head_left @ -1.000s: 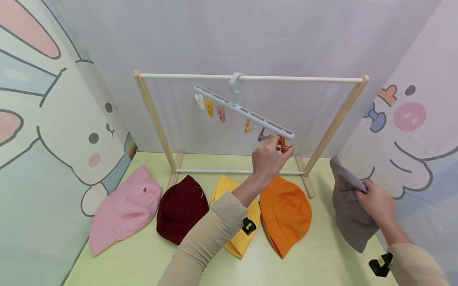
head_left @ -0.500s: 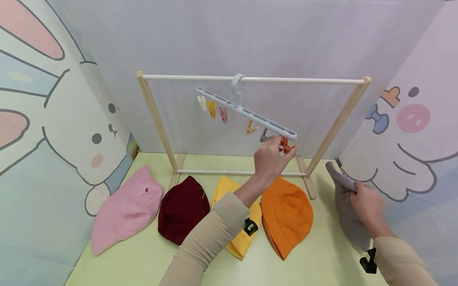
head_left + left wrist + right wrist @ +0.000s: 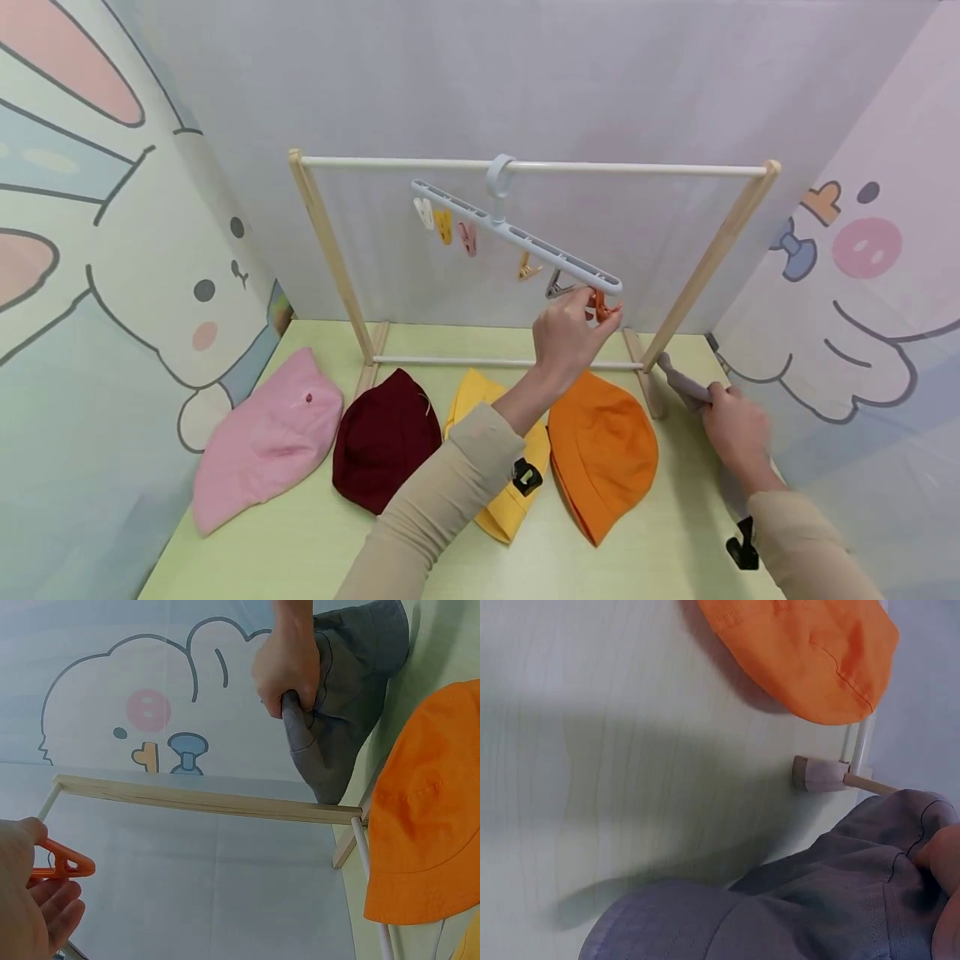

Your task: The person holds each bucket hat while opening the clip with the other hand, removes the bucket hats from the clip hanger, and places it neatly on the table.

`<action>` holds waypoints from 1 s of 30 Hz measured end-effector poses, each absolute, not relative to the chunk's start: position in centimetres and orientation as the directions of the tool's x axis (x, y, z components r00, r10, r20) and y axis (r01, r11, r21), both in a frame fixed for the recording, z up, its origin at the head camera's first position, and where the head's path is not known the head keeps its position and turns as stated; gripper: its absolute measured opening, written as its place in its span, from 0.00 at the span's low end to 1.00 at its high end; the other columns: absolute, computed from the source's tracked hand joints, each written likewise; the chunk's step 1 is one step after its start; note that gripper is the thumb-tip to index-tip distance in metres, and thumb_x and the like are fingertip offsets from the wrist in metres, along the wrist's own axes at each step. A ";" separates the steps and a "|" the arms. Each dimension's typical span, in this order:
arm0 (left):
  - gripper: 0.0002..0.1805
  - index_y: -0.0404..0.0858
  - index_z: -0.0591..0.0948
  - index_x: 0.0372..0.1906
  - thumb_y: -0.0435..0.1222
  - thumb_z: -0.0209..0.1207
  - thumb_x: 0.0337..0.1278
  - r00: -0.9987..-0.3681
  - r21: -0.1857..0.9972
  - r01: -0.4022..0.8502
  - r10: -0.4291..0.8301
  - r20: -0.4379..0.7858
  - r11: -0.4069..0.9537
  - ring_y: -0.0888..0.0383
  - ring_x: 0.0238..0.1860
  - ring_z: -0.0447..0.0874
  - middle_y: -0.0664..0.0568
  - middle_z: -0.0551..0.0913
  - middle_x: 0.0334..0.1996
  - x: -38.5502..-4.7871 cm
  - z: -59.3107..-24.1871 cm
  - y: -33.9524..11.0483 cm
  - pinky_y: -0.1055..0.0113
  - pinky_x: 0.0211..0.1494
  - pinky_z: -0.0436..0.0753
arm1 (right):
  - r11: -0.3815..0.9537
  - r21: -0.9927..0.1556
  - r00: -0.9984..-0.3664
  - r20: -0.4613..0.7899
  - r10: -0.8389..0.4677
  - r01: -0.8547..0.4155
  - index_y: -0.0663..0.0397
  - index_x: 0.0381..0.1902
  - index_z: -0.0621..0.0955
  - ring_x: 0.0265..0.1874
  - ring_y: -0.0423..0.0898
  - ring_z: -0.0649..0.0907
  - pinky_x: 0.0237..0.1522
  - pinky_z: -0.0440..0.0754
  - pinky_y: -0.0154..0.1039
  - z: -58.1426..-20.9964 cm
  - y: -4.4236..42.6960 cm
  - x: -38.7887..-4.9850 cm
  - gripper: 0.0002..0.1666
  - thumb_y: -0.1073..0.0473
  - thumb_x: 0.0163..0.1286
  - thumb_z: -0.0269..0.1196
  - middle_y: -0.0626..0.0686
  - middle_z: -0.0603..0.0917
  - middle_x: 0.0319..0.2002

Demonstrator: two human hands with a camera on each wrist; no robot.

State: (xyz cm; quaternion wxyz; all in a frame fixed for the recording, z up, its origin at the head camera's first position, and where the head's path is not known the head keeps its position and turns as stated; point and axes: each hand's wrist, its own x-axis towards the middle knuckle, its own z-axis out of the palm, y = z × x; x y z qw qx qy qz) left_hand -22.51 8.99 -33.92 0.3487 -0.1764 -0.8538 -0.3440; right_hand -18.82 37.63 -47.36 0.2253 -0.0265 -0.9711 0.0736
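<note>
My left hand [image 3: 564, 333] pinches an orange clothespin [image 3: 602, 310] at the near right end of a pale blue hanger [image 3: 555, 252]. In the left wrist view this clothespin [image 3: 71, 862] sits between thumb and fingers. My right hand [image 3: 738, 427] grips a grey bucket hat [image 3: 817, 915] by its edge, off to the right beside the rack's right post. Much of that hat is hidden by the hand and forearm in the head view; the left wrist view shows it hanging folded below the fist. The hat and the clothespin are apart.
The hanger hooks over the white top bar [image 3: 637, 169] of a wooden-ended rack. Several other clothespins, such as a grey one [image 3: 557, 287], hang from it. Pink [image 3: 273, 442], dark red [image 3: 386, 442], yellow [image 3: 504, 518] and orange [image 3: 603, 450] hats lie in front along the table.
My right hand has carried the grey hat leftward, towards the rack's right post, turning it more edge-on to the head view. The left hand has stayed at the orange clothespin.
</note>
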 end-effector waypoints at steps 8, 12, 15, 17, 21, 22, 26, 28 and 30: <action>0.13 0.46 0.78 0.29 0.51 0.62 0.50 -0.700 0.462 0.540 0.070 0.711 0.703 0.69 0.20 0.71 0.62 0.79 0.23 -22.6 -34.1 8.9 0.82 0.18 0.60 | 0.977 -0.189 -0.955 0.260 0.145 0.097 0.65 0.36 0.76 0.19 0.67 0.75 0.12 0.64 0.54 -48.8 36.4 -18.8 0.11 0.68 0.52 0.56 0.67 0.75 0.28; 0.13 0.45 0.78 0.29 0.50 0.63 0.49 -0.708 0.474 0.541 0.072 0.703 0.694 0.68 0.22 0.73 0.60 0.80 0.23 -22.6 -34.1 8.8 0.82 0.18 0.61 | 0.970 -0.207 -0.960 0.220 0.171 0.126 0.66 0.37 0.76 0.20 0.67 0.75 0.12 0.65 0.55 -49.1 36.0 -18.5 0.12 0.69 0.52 0.55 0.67 0.75 0.30; 0.13 0.46 0.77 0.29 0.51 0.62 0.50 -0.714 0.481 0.540 0.074 0.696 0.691 0.68 0.23 0.75 0.59 0.81 0.24 -22.6 -34.1 8.7 0.82 0.19 0.61 | 0.966 -0.218 -0.965 0.190 0.179 0.136 0.67 0.38 0.75 0.20 0.68 0.75 0.13 0.66 0.55 -49.4 35.9 -18.4 0.13 0.68 0.53 0.55 0.68 0.74 0.31; 0.13 0.46 0.77 0.29 0.51 0.61 0.51 -0.717 0.478 0.537 0.078 0.693 0.695 0.68 0.23 0.75 0.60 0.81 0.24 -22.5 -34.1 8.6 0.82 0.18 0.61 | 0.964 -0.223 -0.967 0.173 0.185 0.144 0.67 0.39 0.74 0.21 0.70 0.75 0.14 0.66 0.57 -49.8 35.8 -18.4 0.13 0.67 0.54 0.55 0.69 0.74 0.32; 0.14 0.46 0.77 0.30 0.51 0.62 0.50 -0.726 0.480 0.527 0.078 0.683 0.702 0.68 0.22 0.74 0.60 0.81 0.25 -22.5 -34.2 8.5 0.82 0.18 0.62 | 0.961 -0.232 -0.968 0.163 0.189 0.149 0.67 0.38 0.73 0.21 0.71 0.74 0.16 0.67 0.59 -50.5 35.9 -18.4 0.13 0.66 0.54 0.55 0.69 0.74 0.32; 0.14 0.46 0.77 0.30 0.51 0.62 0.50 -0.728 0.478 0.522 0.078 0.681 0.707 0.68 0.22 0.74 0.60 0.81 0.25 -22.4 -34.3 8.4 0.82 0.18 0.62 | 0.961 -0.232 -0.968 0.164 0.189 0.148 0.67 0.37 0.73 0.21 0.71 0.74 0.16 0.67 0.59 -50.7 36.0 -18.4 0.12 0.66 0.54 0.55 0.69 0.74 0.32; 0.14 0.46 0.77 0.30 0.51 0.62 0.50 -0.738 0.472 0.510 0.083 0.670 0.719 0.68 0.23 0.74 0.60 0.81 0.26 -22.4 -34.4 8.3 0.82 0.19 0.63 | 0.965 -0.221 -0.974 0.144 0.174 0.139 0.66 0.36 0.73 0.23 0.71 0.75 0.17 0.68 0.59 -51.3 36.0 -18.3 0.11 0.64 0.54 0.57 0.69 0.74 0.32; 0.14 0.46 0.77 0.31 0.51 0.62 0.50 -0.741 0.471 0.508 0.088 0.666 0.721 0.68 0.23 0.74 0.60 0.81 0.26 -22.4 -34.4 8.2 0.82 0.20 0.63 | 0.970 -0.209 -0.978 0.140 0.153 0.122 0.66 0.36 0.73 0.23 0.70 0.75 0.18 0.69 0.59 -51.5 36.0 -18.2 0.12 0.63 0.55 0.59 0.70 0.74 0.33; 0.14 0.46 0.77 0.32 0.52 0.62 0.50 -0.746 0.473 0.506 0.090 0.660 0.721 0.68 0.23 0.73 0.59 0.81 0.27 -22.4 -34.4 8.2 0.82 0.20 0.63 | 0.974 -0.200 -0.981 0.136 0.138 0.109 0.66 0.37 0.73 0.23 0.70 0.75 0.18 0.70 0.59 -51.7 35.9 -18.0 0.14 0.62 0.55 0.60 0.70 0.73 0.34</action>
